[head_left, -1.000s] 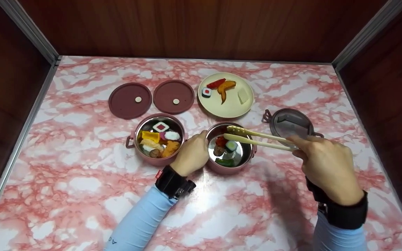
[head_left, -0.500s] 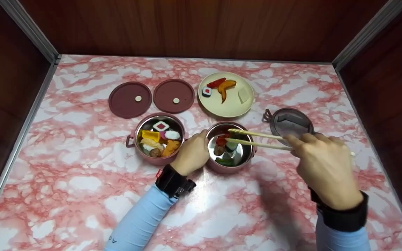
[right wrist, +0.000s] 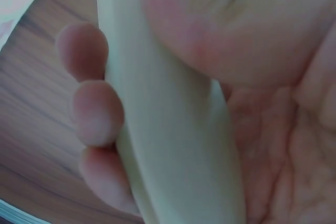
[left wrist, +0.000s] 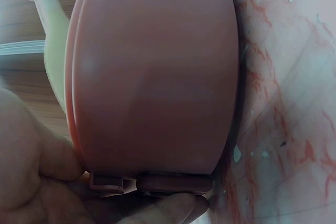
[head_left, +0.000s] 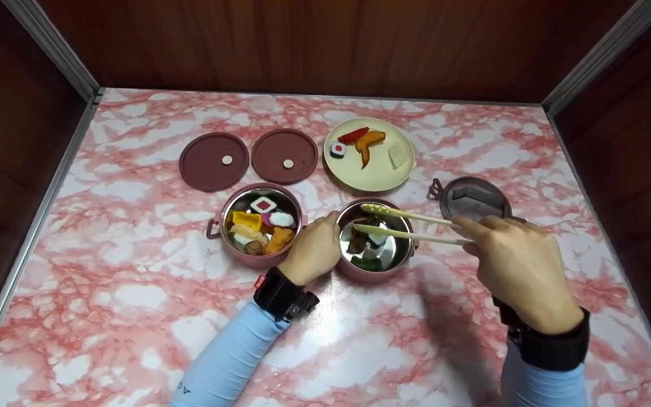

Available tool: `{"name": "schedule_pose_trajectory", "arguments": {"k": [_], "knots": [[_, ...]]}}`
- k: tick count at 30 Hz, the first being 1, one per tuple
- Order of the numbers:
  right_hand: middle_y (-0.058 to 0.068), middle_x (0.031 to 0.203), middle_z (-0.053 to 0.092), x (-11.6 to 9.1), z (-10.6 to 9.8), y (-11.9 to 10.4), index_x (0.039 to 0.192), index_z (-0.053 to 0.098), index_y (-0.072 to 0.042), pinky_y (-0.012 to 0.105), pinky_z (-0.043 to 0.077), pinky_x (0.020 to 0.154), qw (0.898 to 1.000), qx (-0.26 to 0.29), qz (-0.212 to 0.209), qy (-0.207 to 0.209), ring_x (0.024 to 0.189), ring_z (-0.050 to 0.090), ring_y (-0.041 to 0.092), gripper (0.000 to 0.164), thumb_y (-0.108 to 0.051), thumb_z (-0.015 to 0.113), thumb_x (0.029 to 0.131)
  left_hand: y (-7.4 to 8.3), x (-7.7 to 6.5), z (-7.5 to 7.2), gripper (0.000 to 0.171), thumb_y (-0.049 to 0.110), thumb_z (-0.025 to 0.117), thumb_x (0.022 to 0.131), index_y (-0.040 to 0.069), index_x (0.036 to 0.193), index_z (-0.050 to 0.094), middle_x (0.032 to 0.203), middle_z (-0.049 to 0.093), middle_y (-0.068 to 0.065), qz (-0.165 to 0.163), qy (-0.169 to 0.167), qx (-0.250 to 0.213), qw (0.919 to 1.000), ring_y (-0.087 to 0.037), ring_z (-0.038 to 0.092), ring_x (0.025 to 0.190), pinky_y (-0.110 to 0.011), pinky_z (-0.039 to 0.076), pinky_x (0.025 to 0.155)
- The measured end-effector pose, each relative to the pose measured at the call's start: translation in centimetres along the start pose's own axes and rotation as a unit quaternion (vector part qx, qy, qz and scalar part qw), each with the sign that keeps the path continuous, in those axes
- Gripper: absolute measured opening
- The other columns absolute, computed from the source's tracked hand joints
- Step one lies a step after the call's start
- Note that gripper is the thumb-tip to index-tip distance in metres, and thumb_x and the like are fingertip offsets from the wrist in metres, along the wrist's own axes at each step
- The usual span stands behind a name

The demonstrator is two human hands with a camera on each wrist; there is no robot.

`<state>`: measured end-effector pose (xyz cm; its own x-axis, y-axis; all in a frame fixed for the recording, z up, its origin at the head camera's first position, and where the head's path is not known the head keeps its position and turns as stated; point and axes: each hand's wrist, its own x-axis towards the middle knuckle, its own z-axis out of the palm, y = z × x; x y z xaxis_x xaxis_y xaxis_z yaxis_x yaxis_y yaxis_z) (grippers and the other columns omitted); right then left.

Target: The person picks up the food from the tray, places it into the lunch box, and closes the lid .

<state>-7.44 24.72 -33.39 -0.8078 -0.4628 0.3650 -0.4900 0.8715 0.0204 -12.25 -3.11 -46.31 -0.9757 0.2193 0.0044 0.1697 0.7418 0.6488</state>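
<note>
My left hand grips the side handle of the right pink pot, with the thumb near its rim in the left wrist view. Pale yellow tongs lie in my right hand, its fingers and thumb wrapped round them. Over that pot's opening the tong arms stand apart, with nothing visible between the tips. Inside are a green piece and a brown ball, partly behind the lower arm. The left pink pot holds several toy foods, among them a yellow piece and a white-and-red sushi piece.
Behind the pots lie two dark red lids, each with a pale knob. A cream plate bears a sushi roll, a red piece, an orange-brown piece and a pale piece. A dark lidded container stands by my right hand.
The tongs dipped into the right pot, and their tips have spread apart and moved slightly left. The red piece inside is now covered from view. My left hand keeps its hold.
</note>
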Motion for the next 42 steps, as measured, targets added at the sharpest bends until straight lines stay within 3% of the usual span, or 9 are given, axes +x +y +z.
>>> {"name": "schedule_pose_trajectory", "arguments": {"k": [6, 9, 15, 18, 25, 29, 35, 42], "knots": [[0.01, 0.098, 0.073, -0.6, 0.2, 1.5, 0.121, 0.072, -0.017, 0.057, 0.044, 0.045, 0.997, 0.045, 0.056, 0.017, 0.062, 0.064, 0.04, 0.045, -0.005, 0.078, 0.078, 0.1, 0.1, 0.1, 0.044, 0.013, 0.042, 0.104, -0.006, 0.143, 0.046, 0.125, 0.062, -0.024, -0.002, -0.002, 0.004, 1.0, -0.037, 0.061, 0.112, -0.047, 0.048, 0.099], [0.013, 0.096, 0.073, -0.4, 1.1, 2.4, 0.122, 0.072, -0.016, 0.057, 0.043, 0.046, 0.992, 0.066, 0.107, 0.033, 0.061, 0.063, 0.039, 0.042, -0.006, 0.075, 0.082, 0.1, 0.0, 0.1, 0.044, 0.013, 0.042, 0.104, -0.006, 0.143, 0.046, 0.124, 0.062, -0.024, 0.002, 0.0, 0.011, 0.9999, -0.037, 0.061, 0.111, -0.048, 0.048, 0.098], [0.018, 0.097, 0.072, 1.6, 5.3, 4.3, 0.128, 0.069, -0.019, 0.061, 0.044, 0.058, 0.965, 0.117, 0.231, 0.047, 0.082, 0.065, 0.046, 0.043, -0.01, 0.072, 0.087, -0.1, 0.0, 0.0, 0.041, 0.011, 0.043, 0.103, -0.008, 0.139, 0.049, 0.114, 0.066, -0.025, 0.021, 0.017, 0.017, 0.9995, -0.038, 0.064, 0.103, -0.049, 0.053, 0.09], [0.021, 0.104, 0.071, 2.6, 7.7, 4.8, 0.13, 0.067, -0.016, 0.062, 0.047, 0.064, 0.953, 0.137, 0.265, 0.04, 0.09, 0.064, 0.049, 0.043, -0.011, 0.071, 0.088, -0.1, 0.0, 0.0, 0.042, 0.011, 0.042, 0.103, -0.009, 0.139, 0.049, 0.113, 0.066, -0.025, 0.023, 0.017, 0.015, 0.9995, -0.038, 0.064, 0.102, -0.048, 0.053, 0.089], [0.022, 0.105, 0.071, 4.1, 11.6, 4.1, 0.133, 0.064, -0.014, 0.055, 0.048, 0.055, 0.951, 0.154, 0.269, -0.004, 0.071, 0.064, 0.043, 0.041, -0.018, 0.07, 0.093, 0.0, 0.0, 0.1, 0.042, 0.011, 0.042, 0.103, -0.008, 0.139, 0.049, 0.114, 0.066, -0.024, 0.022, 0.017, 0.015, 0.9995, -0.037, 0.064, 0.102, -0.048, 0.053, 0.09], [0.023, 0.108, 0.07, 4.3, 13.0, 3.7, 0.135, 0.063, -0.014, 0.06, 0.049, 0.06, 0.952, 0.155, 0.265, -0.015, 0.082, 0.065, 0.048, 0.043, -0.018, 0.07, 0.093, 0.0, 0.0, 0.1, 0.043, 0.012, 0.041, 0.103, -0.008, 0.141, 0.048, 0.119, 0.064, -0.024, 0.016, 0.013, 0.014, 0.9997, -0.037, 0.063, 0.107, -0.047, 0.051, 0.094], [0.025, 0.113, 0.068, 4.5, 14.3, 3.3, 0.134, 0.063, -0.012, 0.066, 0.049, 0.067, 0.953, 0.145, 0.266, -0.013, 0.089, 0.063, 0.052, 0.044, -0.015, 0.07, 0.091, 0.1, 0.0, 0.1, 0.043, 0.012, 0.041, 0.104, -0.007, 0.142, 0.047, 0.12, 0.064, -0.024, 0.013, 0.008, 0.014, 0.9998, -0.038, 0.063, 0.107, -0.048, 0.051, 0.094], [0.027, 0.108, 0.067, 4.5, 14.6, 3.1, 0.133, 0.064, -0.01, 0.064, 0.049, 0.065, 0.958, 0.129, 0.254, -0.016, 0.082, 0.063, 0.052, 0.044, -0.015, 0.071, 0.09, 0.1, 0.0, 0.2, 0.041, 0.01, 0.043, 0.103, -0.008, 0.139, 0.049, 0.116, 0.065, -0.025, 0.022, 0.02, 0.023, 0.9993, -0.038, 0.064, 0.105, -0.048, 0.052, 0.091]]}}
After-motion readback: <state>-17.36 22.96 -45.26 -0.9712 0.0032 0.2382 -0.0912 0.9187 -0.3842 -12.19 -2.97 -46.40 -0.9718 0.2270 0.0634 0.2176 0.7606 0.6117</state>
